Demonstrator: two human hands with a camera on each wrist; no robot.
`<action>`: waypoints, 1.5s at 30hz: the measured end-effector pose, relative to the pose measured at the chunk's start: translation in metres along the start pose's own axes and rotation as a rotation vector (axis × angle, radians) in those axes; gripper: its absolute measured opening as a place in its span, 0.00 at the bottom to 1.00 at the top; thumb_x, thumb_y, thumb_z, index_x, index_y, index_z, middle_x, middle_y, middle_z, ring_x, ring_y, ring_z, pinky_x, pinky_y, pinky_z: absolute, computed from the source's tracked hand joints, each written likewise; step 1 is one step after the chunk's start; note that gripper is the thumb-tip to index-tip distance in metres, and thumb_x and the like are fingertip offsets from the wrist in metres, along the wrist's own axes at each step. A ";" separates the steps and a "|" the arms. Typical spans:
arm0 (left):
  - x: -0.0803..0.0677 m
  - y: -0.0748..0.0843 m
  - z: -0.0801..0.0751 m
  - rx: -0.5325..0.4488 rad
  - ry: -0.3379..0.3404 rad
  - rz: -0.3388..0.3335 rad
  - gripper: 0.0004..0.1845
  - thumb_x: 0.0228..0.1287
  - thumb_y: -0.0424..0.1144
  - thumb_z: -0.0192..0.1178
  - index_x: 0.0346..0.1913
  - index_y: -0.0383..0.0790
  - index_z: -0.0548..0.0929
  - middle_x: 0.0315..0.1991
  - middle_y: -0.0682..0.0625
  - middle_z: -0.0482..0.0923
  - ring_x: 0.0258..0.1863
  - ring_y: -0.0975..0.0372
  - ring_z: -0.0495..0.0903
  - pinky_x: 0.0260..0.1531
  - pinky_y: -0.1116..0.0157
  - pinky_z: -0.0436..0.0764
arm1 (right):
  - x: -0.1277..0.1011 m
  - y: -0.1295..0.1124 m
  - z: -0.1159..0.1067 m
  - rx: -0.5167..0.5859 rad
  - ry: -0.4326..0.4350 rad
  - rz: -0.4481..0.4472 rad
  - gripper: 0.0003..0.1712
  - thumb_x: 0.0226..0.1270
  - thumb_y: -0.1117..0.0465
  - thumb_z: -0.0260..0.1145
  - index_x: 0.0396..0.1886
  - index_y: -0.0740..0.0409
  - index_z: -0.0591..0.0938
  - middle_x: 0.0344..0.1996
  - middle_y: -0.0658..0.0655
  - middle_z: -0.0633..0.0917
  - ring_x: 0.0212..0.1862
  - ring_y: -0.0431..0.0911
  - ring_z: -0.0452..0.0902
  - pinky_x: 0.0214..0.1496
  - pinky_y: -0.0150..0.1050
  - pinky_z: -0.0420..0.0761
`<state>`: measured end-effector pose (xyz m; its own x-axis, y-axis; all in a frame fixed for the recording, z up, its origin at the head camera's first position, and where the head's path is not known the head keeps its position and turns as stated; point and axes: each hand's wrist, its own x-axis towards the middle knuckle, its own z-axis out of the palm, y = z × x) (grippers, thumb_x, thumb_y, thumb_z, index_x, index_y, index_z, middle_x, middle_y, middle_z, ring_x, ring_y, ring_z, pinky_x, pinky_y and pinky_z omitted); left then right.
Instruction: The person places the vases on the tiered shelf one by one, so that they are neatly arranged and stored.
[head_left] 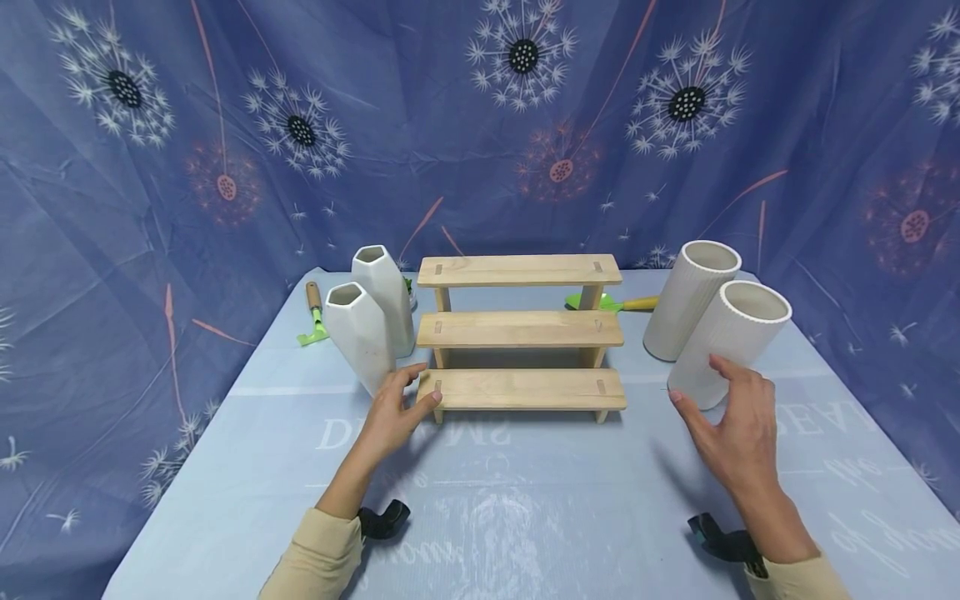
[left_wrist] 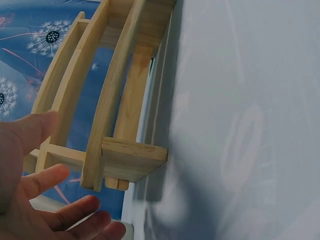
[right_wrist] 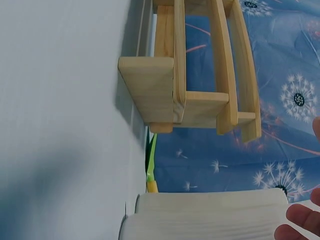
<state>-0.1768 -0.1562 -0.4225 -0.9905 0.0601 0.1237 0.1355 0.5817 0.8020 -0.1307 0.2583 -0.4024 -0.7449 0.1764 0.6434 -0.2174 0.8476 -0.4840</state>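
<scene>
A three-tier wooden plant stand (head_left: 521, 329) stands mid-table. To its left are two white faceted vases (head_left: 360, 329), and two ribbed white cylinder vases (head_left: 693, 304) are on its right. My left hand (head_left: 393, 412), fingers spread, is between the front faceted vase and the stand's lowest step; the left wrist view shows the fingers (left_wrist: 75, 212) relaxed beside the stand's end, holding nothing. Beside the front cylinder vase, my right hand (head_left: 738, 425) has thumb and fingers apart, fingertips overlapping the vase's lower side. Only a few right fingertips (right_wrist: 300, 215) show in the right wrist view.
Left of the faceted vases lies a small green garden tool (head_left: 315, 315) with a wooden handle. Behind the stand is a green trowel (head_left: 611, 303) with a yellow handle. A blue dandelion-print cloth (head_left: 450, 125) hangs behind the pale printed table cover (head_left: 540, 500).
</scene>
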 end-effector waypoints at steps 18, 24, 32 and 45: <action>0.007 -0.013 0.004 -0.138 -0.078 0.024 0.28 0.61 0.43 0.63 0.63 0.40 0.71 0.65 0.41 0.67 0.66 0.45 0.65 0.59 0.46 0.70 | 0.002 0.020 -0.005 0.020 0.133 -0.020 0.38 0.48 0.61 0.72 0.59 0.71 0.69 0.47 0.75 0.72 0.49 0.66 0.62 0.46 0.56 0.59; 0.009 -0.015 0.005 -0.207 -0.111 -0.001 0.28 0.62 0.42 0.62 0.64 0.39 0.71 0.64 0.40 0.67 0.63 0.47 0.68 0.57 0.51 0.73 | 0.003 0.023 -0.006 0.012 0.141 0.052 0.40 0.46 0.65 0.74 0.60 0.70 0.68 0.48 0.74 0.71 0.51 0.64 0.62 0.48 0.55 0.59; 0.006 -0.005 0.000 -0.261 -0.161 -0.042 0.28 0.64 0.37 0.60 0.65 0.35 0.68 0.62 0.34 0.67 0.56 0.44 0.74 0.49 0.58 0.77 | 0.007 0.027 -0.005 0.026 0.111 0.193 0.42 0.48 0.64 0.74 0.63 0.67 0.65 0.55 0.72 0.68 0.56 0.62 0.63 0.54 0.55 0.62; 0.001 0.014 -0.004 -0.303 -0.183 -0.068 0.27 0.64 0.36 0.61 0.65 0.36 0.69 0.62 0.35 0.68 0.55 0.48 0.73 0.45 0.69 0.75 | 0.020 0.032 0.001 0.092 0.078 0.375 0.45 0.54 0.59 0.71 0.69 0.59 0.58 0.61 0.66 0.64 0.60 0.58 0.62 0.62 0.55 0.63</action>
<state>-0.1761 -0.1510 -0.4091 -0.9817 0.1894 -0.0207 0.0426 0.3239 0.9451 -0.1530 0.2881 -0.4056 -0.7338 0.5063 0.4531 0.0025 0.6689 -0.7434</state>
